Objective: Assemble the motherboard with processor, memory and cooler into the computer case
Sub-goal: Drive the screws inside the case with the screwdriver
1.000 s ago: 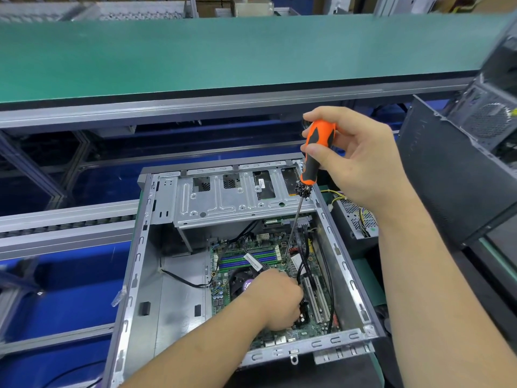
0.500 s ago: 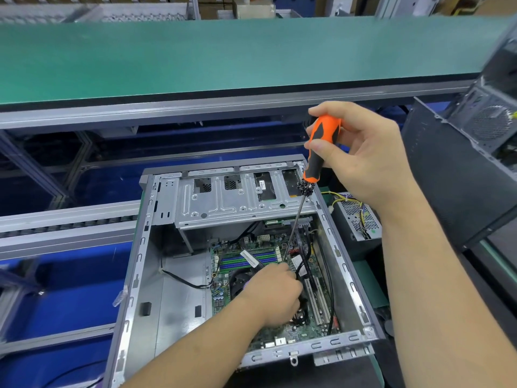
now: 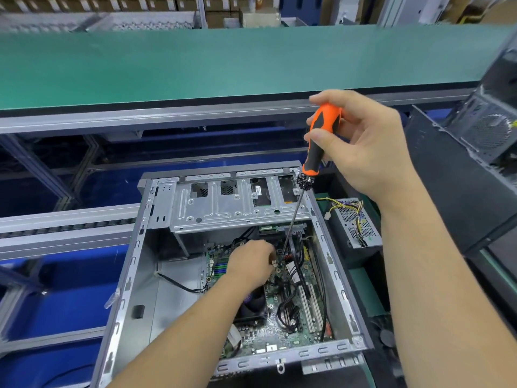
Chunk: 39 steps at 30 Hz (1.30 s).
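An open grey computer case (image 3: 131, 264) lies in front of me with the green motherboard (image 3: 279, 329) inside it. A black cooler fan (image 3: 254, 302) sits on the board, partly under my left forearm. My right hand (image 3: 361, 147) grips the orange-and-black handle of a screwdriver (image 3: 319, 144). Its long shaft slants down into the case, and the tip meets the board near my left fingers. My left hand (image 3: 251, 261) reaches inside the case, fingers curled and pinching a small screw (image 3: 273, 262) beside the tip.
A power supply (image 3: 355, 222) with yellow and black wires lies right of the case. Another dark case (image 3: 470, 169) stands at far right. A green conveyor belt (image 3: 223, 60) runs across the back. Blue bins (image 3: 56, 289) sit at the left. Black cables cross the board.
My left hand has moved up the board toward the drive cage, uncovering the cooler fan. The screwdriver stays held in my right hand, tip by my left fingers.
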Tool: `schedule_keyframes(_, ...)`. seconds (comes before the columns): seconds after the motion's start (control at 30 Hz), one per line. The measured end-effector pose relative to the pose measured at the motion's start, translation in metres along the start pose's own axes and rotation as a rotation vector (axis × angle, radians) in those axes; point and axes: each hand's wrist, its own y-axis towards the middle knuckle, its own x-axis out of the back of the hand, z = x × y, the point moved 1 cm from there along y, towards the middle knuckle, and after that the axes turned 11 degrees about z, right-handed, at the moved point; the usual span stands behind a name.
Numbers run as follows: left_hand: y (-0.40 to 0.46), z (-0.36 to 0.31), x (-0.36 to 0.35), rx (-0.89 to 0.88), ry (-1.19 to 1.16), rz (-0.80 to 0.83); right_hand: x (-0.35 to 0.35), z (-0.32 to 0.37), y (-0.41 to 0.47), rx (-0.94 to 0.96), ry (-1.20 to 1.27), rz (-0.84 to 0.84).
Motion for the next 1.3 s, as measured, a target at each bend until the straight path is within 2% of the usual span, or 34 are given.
schedule_keyframes(0.17, 0.014, -0.003, -0.004, 0.046, -0.006, 0.059, 0.000, 0.000, -0.001, -0.006, 0.004, 0.003)
schedule_keyframes(0.6, 0.018, -0.004, -0.015, 0.055, -0.094, -0.009, 0.004, 0.005, 0.000, -0.047, 0.016, -0.005)
schedule_keyframes(1.03, 0.018, -0.008, -0.020, 0.042, 0.048, -0.008, -0.002, 0.013, -0.002, -0.009, 0.001, 0.016)
schedule_keyframes(1.3, 0.019, -0.008, -0.022, 0.046, 0.054, 0.002, -0.003, 0.012, -0.004, 0.011, 0.001, 0.013)
